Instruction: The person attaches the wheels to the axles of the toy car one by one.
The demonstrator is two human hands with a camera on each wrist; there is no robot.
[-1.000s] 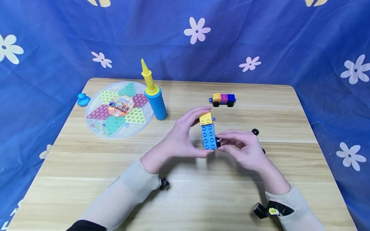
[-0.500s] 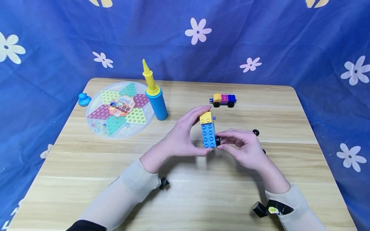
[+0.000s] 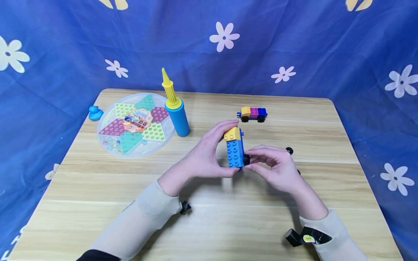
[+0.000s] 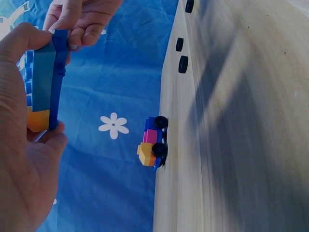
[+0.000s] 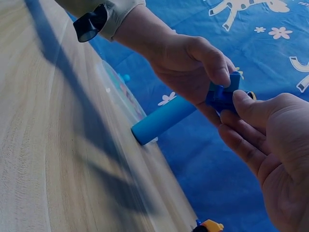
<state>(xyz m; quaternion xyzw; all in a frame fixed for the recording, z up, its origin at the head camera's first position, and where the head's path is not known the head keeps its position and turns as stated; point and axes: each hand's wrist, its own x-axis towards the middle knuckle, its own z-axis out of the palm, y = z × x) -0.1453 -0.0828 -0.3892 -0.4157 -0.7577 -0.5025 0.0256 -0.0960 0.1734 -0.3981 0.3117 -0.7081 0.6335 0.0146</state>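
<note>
A toy car of building blocks point(image 3: 234, 154), with a light blue brick, a yellow brick and a dark blue base, is held above the table. My left hand point(image 3: 204, 154) grips it end to end, thumb at the near end and fingers at the yellow far end. On its right side, near the close end, my right hand point(image 3: 275, 166) pinches a black wheel point(image 3: 246, 159) against the base. Whether the wheel sits on its axle cannot be made out. In the left wrist view, the dark blue base point(image 4: 59, 79) shows side-on.
A finished-looking block car point(image 3: 253, 113) stands at the back. Loose black wheels point(image 4: 183, 64) lie beyond my right hand. Left of centre are a blue and yellow hand pump point(image 3: 177, 116), a round Chinese checkers board point(image 3: 147, 146) with marbles, and a blue rubber duck point(image 3: 95, 113).
The held toy car has tipped slightly leftward, so more of its dark blue base and the wheel's face shows. Both hands keep their holds in nearly the same place.
</note>
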